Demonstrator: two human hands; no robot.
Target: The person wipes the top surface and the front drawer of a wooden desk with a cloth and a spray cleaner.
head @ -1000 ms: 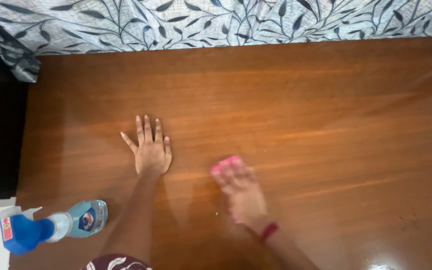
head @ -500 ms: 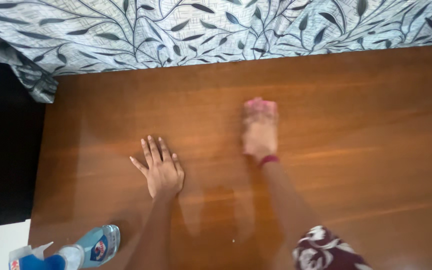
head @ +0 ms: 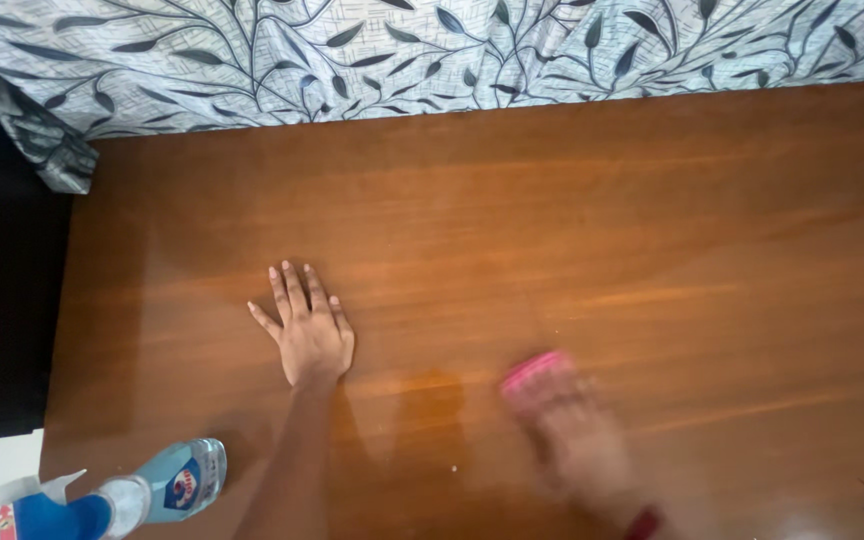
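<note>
On glossy wood, left hand (head: 310, 335) lies spread; blurred right hand (head: 577, 440) presses pink cloth (head: 535, 368)

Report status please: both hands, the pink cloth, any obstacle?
Left hand flat on wooden table, holding nothing. Right hand blurred, pressing pink cloth. Spray bottle at near-left edge, apart.

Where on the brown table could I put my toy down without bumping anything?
The big bare stretch of table between the leafy cloth and the right hand with its pink cloth. It's crowded near the left hand and spray bottle.
</note>
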